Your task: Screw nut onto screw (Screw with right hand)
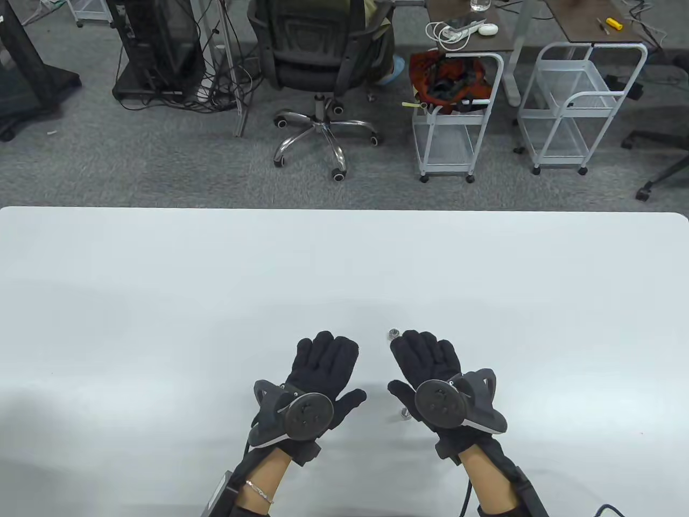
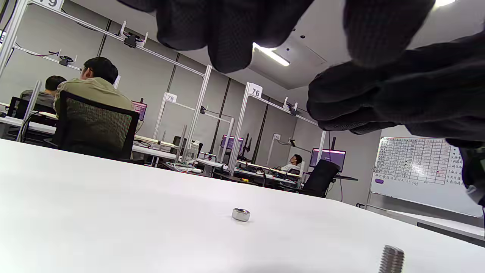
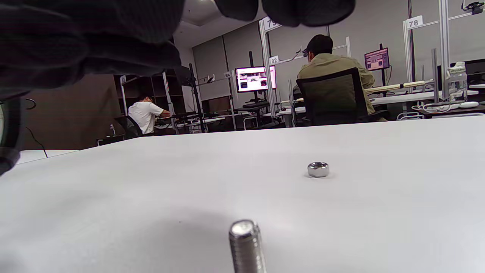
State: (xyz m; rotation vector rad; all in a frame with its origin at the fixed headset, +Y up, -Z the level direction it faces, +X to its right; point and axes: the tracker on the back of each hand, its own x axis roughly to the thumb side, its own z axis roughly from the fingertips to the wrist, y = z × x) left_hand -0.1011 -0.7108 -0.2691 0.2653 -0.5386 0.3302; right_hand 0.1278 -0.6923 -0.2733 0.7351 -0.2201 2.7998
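A small silver nut (image 1: 393, 334) lies on the white table (image 1: 161, 301), just beyond my right hand's fingertips; it also shows in the left wrist view (image 2: 241, 214) and the right wrist view (image 3: 318, 169). A silver threaded screw stands upright on its head under my right hand; its head peeks out by the thumb (image 1: 404, 413), and its threaded shaft shows in the right wrist view (image 3: 245, 244) and the left wrist view (image 2: 391, 258). My left hand (image 1: 323, 371) hovers palm down, fingers extended, holding nothing. My right hand (image 1: 425, 361) hovers palm down over the screw, holding nothing.
The table's far edge (image 1: 344, 211) runs across the middle of the table view. Beyond it stand an office chair (image 1: 323, 70) and two white wire carts (image 1: 457, 118). A cable (image 1: 611, 509) lies at the near right corner.
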